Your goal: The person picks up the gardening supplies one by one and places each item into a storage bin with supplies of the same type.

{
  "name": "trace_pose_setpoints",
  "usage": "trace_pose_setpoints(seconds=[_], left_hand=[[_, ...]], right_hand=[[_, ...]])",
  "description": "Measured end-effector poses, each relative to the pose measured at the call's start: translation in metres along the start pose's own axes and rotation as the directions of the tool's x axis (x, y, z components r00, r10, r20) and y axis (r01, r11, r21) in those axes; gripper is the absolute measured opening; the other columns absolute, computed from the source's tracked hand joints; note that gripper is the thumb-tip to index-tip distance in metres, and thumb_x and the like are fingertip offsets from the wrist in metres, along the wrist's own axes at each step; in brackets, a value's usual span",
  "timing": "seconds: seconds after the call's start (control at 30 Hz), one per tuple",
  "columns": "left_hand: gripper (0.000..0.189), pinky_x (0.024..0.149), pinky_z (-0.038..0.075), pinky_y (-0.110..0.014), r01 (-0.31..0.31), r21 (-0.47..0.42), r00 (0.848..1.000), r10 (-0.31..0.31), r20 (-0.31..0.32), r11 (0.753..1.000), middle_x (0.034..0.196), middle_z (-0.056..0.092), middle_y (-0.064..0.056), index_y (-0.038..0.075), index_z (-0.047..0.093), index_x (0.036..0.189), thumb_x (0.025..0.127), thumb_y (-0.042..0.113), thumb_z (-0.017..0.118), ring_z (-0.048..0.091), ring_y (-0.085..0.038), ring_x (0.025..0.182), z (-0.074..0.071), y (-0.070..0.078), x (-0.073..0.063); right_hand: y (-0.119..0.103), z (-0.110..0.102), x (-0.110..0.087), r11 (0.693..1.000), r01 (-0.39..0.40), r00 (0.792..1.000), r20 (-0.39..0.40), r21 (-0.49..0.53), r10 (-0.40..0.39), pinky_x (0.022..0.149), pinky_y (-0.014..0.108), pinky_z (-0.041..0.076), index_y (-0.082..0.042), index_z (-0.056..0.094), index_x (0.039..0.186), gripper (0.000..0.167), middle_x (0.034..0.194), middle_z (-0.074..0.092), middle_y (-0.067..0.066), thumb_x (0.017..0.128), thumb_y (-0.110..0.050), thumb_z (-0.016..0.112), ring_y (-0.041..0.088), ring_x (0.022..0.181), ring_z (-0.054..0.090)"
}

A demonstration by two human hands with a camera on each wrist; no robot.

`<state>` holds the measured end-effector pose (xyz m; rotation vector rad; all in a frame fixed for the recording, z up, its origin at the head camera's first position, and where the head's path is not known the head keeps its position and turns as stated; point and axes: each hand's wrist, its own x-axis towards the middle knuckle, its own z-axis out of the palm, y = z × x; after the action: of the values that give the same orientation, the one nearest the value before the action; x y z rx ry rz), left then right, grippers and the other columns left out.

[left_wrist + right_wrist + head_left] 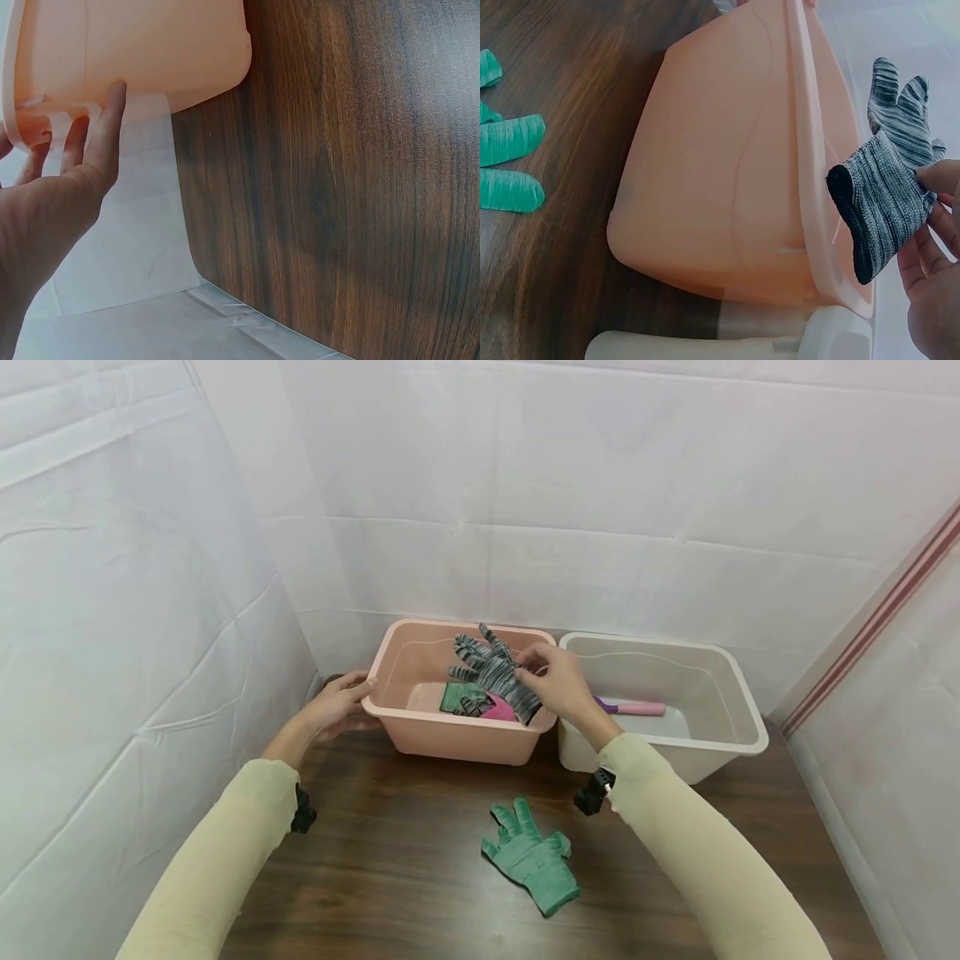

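My right hand (557,681) pinches a black-and-grey knit glove (497,675) between thumb and fingers, over the right part of a peach plastic tub (442,735). In the right wrist view the glove's dark-edged cuff (877,217) hangs free beside the tub's rim. At the tub's left end, my left hand (333,706) grips the rim, thumb on top and fingers lower on the outside. Inside the tub lie something green (457,695), a bright pink piece (499,708) and another striped knit piece (472,707), partly hidden by the held glove.
A green glove (534,858) lies flat on the dark wooden table (390,852), in front of the tubs. Right beside the peach tub stands a cream tub (720,693) holding a pink-and-purple handled tool (637,708). White sheeting (585,493) hangs behind and on both sides.
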<state>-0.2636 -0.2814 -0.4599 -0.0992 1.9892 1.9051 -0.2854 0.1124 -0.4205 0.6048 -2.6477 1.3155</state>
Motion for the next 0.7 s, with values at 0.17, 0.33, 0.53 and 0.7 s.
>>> trace_pose_setpoints(seconds=[0.17,0.33,0.53,0.7], left_hand=[[0.061,0.111,0.049,-0.061,-0.015,0.014,1.0,0.015,0.018,1.0,0.166,0.027,-0.026,0.006,0.021,0.169,0.116,0.028,0.044,0.042,-0.045,0.144,0.0,0.0,-0.002],[0.061,0.113,0.046,-0.063,-0.019,0.012,1.0,0.019,0.022,1.0,0.166,0.027,-0.025,0.007,0.021,0.169,0.116,0.028,0.044,0.045,-0.042,0.142,0.001,0.001,-0.002],[0.061,0.113,0.046,-0.063,-0.01,0.007,1.0,0.01,0.012,1.0,0.166,0.028,-0.025,0.007,0.022,0.169,0.116,0.029,0.044,0.05,-0.038,0.138,0.001,0.0,-0.002],[0.06,0.112,0.047,-0.063,-0.01,0.0,1.0,0.01,0.007,1.0,0.166,0.028,-0.025,0.007,0.023,0.168,0.116,0.028,0.044,0.045,-0.042,0.144,0.002,-0.001,0.0]], right_hand=[[0.001,0.003,0.004,1.0,-0.01,1.0,-0.008,0.004,0.01,0.089,0.042,0.06,-0.007,0.072,0.11,0.01,0.105,0.071,0.008,0.101,-0.012,0.074,0.024,0.095,0.067],[0.0,0.005,0.01,0.999,-0.025,0.999,-0.026,0.02,0.025,0.082,0.041,0.059,-0.008,0.073,0.109,0.01,0.105,0.069,0.007,0.101,-0.012,0.074,0.024,0.094,0.066],[-0.001,0.007,0.011,0.998,-0.04,0.999,-0.034,0.039,0.041,0.081,0.041,0.06,-0.009,0.073,0.108,0.009,0.105,0.07,0.007,0.1,-0.011,0.075,0.024,0.094,0.066],[0.0,0.009,0.008,0.998,-0.055,0.998,-0.021,0.04,0.056,0.084,0.041,0.06,-0.008,0.073,0.108,0.009,0.105,0.072,0.007,0.1,-0.011,0.075,0.024,0.095,0.067]])
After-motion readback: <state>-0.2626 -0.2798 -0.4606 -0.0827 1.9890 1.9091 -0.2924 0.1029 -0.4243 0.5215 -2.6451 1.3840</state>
